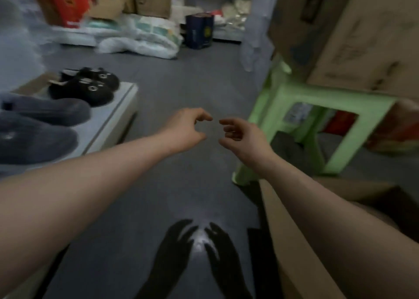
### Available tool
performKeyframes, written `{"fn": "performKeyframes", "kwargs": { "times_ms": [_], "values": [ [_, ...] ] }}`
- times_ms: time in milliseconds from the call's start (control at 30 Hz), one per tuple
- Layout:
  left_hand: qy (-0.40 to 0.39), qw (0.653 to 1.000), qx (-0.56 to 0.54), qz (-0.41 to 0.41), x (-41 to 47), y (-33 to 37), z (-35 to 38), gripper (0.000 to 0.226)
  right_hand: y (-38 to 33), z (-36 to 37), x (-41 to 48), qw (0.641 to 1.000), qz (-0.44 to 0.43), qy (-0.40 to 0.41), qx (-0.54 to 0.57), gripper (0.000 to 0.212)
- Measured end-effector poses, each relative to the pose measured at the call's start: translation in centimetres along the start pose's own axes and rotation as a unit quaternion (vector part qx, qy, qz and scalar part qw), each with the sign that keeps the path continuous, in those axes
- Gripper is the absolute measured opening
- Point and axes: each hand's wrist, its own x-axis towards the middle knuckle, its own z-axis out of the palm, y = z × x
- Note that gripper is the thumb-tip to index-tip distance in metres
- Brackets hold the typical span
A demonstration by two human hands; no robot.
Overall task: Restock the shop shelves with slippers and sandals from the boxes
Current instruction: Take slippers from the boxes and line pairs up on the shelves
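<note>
Grey floor (181, 67) beneath left hand (188, 128) and right hand (240, 137), both loosely curled, empty. Left of them grey slippers (38, 126), black slippers (86, 85) sit on white shelf (118, 110); cardboard box (278, 230) right, contents hidden, so more likely left.

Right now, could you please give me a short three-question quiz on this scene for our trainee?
1. True or false: the left hand holds a slipper.
2. What stands on the green stool? A) a cardboard box B) a bucket C) a lamp
3. Fill in: on the white shelf, the black slippers lie farther away than the ____ slippers.
Key: 1 false; 2 A; 3 grey slippers.
</note>
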Motion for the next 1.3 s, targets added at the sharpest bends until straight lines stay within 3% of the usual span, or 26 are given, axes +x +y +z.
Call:
{"fn": "performKeyframes", "kwargs": {
  "times_ms": [300, 500, 700, 867, 1067, 1200, 1233, 1300],
  "values": [
    [-0.116, 0.979, -0.068, 0.151, 0.5, 13.1, 11.6, 0.054, 10.2, -13.7, -11.0, 0.975, 0.137, 0.174, -0.030, 0.028],
    [-0.162, 0.966, -0.102, 0.174, -1.9, 17.2, 18.6, 0.047, 16.2, -18.9, -16.4, 0.940, 0.250, 0.227, -0.043, 0.022],
    [-0.199, 0.964, -0.062, 0.165, -1.9, 20.4, 24.0, 0.048, 21.5, -21.2, -18.9, 0.892, 0.415, 0.179, 0.000, 0.034],
    [-0.246, 0.956, 0.031, 0.154, -1.9, 22.7, 28.7, 0.049, 24.9, -21.5, -21.0, 0.877, 0.455, 0.155, -0.020, 0.028],
    [-0.262, 0.946, 0.121, 0.146, -1.8, 23.1, 32.2, 0.038, 27.5, -20.4, -23.2, 0.855, 0.477, 0.084, -0.185, 0.016],
    [-0.281, 0.932, 0.167, 0.159, -2.3, 22.9, 32.5, 0.034, 27.8, -18.9, -23.4, 0.831, 0.520, -0.050, -0.190, 0.064],
    [-0.281, 0.931, 0.169, 0.162, -2.4, 22.9, 32.5, 0.033, 28.0, -18.1, -23.5, 0.828, 0.510, -0.082, -0.217, 0.069],
    [-0.274, 0.932, 0.170, 0.168, -2.5, 22.9, 32.4, 0.032, 28.2, -16.5, -23.9, 0.821, 0.485, -0.128, -0.273, 0.059]
  ]
}}
